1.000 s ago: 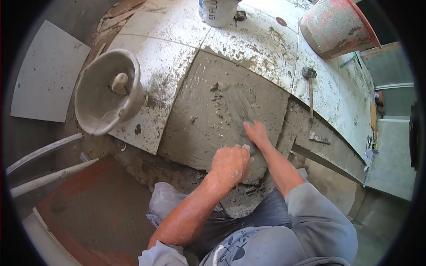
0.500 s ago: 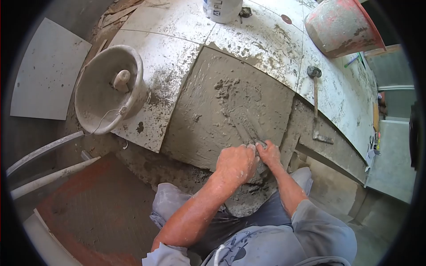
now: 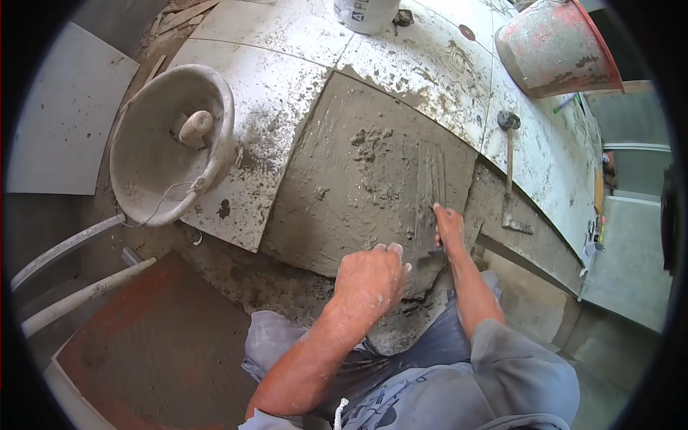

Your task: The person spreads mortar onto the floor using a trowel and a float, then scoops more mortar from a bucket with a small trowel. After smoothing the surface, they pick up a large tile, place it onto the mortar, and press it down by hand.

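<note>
My right hand (image 3: 449, 228) is closed around a trowel (image 3: 426, 233) coated in grey mortar, its blade on the wet mortar bed (image 3: 344, 179). Straight grooves run through the mortar ahead of it. My left hand (image 3: 369, 279) hovers lower and to the left, apart from the trowel. Its fingers are curled, and the palm side is hidden. A lumpy mortar patch lies near the middle of the bed. Beneath my hands, a mound of mortar (image 3: 401, 326) sits between my knees.
White tiles (image 3: 279, 79) border the bed. At left stand a mortar-smeared tub (image 3: 129, 168) and a leaning panel (image 3: 68, 107). A hammer (image 3: 509, 154) lies at right, below a reddish bucket (image 3: 555, 54). A white bucket (image 3: 365, 14) is at the top. A mortar-coated tile (image 3: 165, 344) lies lower left.
My hands have separated. The right has moved up and right with the trowel, leaving grooves in the mortar; the left has drawn back down and left. The camera view has shifted slightly.
</note>
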A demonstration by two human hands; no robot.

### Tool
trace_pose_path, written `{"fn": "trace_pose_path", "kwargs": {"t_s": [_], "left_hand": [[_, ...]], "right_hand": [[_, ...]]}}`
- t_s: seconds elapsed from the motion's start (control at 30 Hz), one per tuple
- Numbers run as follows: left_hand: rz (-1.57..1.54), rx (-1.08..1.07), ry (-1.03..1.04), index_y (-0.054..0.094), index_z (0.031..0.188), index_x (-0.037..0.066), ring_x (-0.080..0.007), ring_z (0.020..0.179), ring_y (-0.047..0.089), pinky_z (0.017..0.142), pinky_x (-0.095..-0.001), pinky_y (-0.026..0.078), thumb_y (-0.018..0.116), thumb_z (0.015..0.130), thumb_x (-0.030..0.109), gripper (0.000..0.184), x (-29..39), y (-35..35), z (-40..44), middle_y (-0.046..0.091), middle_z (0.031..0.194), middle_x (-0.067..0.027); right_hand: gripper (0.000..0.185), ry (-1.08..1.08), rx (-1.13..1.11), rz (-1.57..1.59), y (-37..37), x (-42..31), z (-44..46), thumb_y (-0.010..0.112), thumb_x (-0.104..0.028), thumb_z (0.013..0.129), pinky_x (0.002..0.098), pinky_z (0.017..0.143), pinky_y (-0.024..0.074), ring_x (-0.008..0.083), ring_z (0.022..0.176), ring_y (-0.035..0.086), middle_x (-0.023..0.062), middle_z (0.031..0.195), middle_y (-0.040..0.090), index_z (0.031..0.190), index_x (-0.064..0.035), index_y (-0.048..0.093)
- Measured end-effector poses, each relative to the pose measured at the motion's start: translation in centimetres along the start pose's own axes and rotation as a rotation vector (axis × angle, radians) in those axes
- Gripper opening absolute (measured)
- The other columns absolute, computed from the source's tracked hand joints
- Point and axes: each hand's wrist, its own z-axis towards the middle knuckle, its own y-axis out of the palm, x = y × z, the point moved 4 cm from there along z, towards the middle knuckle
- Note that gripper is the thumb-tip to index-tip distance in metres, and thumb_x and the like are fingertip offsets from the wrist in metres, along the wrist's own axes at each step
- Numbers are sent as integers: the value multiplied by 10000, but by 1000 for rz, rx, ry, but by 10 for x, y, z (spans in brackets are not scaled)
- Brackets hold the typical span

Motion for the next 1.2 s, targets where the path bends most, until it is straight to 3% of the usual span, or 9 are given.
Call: {"fn": "trace_pose_path", "kwargs": {"t_s": [0.03,0.1,0.27,0.33,0.43,0.67,0.9,1.03,1.2], "left_hand": [[9,-25,-3,587,928,13,-358,755,647,659,-453,519,575,887,295,285,-2,1,-2,647,830,-182],[9,-29,-27,588,931,14,-360,753,647,663,-457,517,574,887,290,280,-8,0,-6,648,831,-182],[7,-20,-106,588,940,12,-360,748,647,665,-458,515,575,886,279,273,-24,-1,-15,648,823,-185],[13,41,-68,585,940,5,-354,738,649,646,-448,517,580,883,280,281,-27,-2,-17,647,803,-186],[-22,41,-66,584,934,4,-350,734,651,636,-439,518,586,878,280,282,-23,-5,-17,646,788,-182],[-8,58,-43,589,892,3,-348,719,652,635,-442,516,603,861,271,270,-20,7,-14,647,775,-175],[37,55,-25,606,891,-4,-347,709,659,626,-440,520,609,851,258,265,-14,21,-2,656,764,-177],[34,-23,-36,608,893,-1,-335,715,666,624,-435,523,612,848,256,261,-3,19,1,657,761,-175],[78,57,2,610,889,7,-334,713,667,614,-429,527,610,850,257,254,5,28,2,654,762,-168]], "right_hand": [[438,13,-23,46,10,-6,14,602,-433,857,310,328,338,129,379,461,38,544,459,862,4,565],[427,22,-79,3,33,-34,21,597,-426,856,335,338,353,161,392,484,43,528,449,801,-6,544],[474,-195,-230,-319,101,-106,51,597,-432,827,412,439,447,275,489,595,164,645,605,801,41,601],[510,-489,-224,-489,131,-123,66,604,-441,803,451,623,507,382,703,660,259,813,659,886,61,638],[522,-583,-338,-584,141,-131,45,601,-452,795,471,749,495,434,872,634,285,897,645,941,46,654],[489,-623,-404,-794,112,-59,-11,592,-454,808,501,743,505,451,830,628,277,871,649,936,15,650],[447,-782,-534,-1114,101,-8,-40,582,-471,834,528,684,507,433,775,645,246,751,644,945,-45,507],[438,-772,-269,-1030,117,-50,-36,539,-474,879,519,647,500,437,748,637,245,759,644,949,-43,520],[489,-651,-35,-909,132,-124,21,563,-467,861,496,783,519,421,909,641,266,919,657,1039,-12,585]]}}
